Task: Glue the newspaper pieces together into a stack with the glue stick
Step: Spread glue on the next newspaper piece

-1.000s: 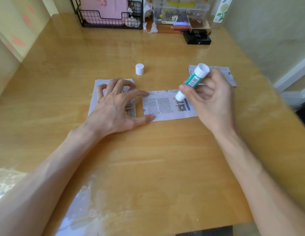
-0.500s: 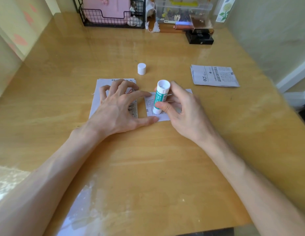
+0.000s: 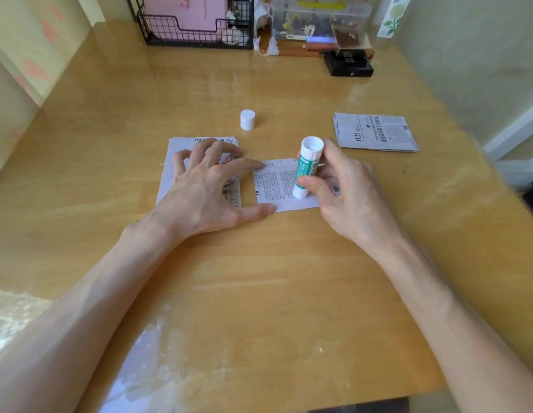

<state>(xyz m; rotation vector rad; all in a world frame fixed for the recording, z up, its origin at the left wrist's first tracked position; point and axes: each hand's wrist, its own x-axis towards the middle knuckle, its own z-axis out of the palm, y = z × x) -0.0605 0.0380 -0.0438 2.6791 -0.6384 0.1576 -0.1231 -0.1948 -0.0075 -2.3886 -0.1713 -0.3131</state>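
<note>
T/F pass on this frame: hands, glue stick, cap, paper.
1. The right hand grips the glue stick. True.
2. The cap is on the glue stick. False: it stands alone on the table.
3. The left hand touches the piece under the glue stick with thumb and forefinger. True.
4. The right hand rests on the far-right pile. False: that pile lies apart, untouched.
</note>
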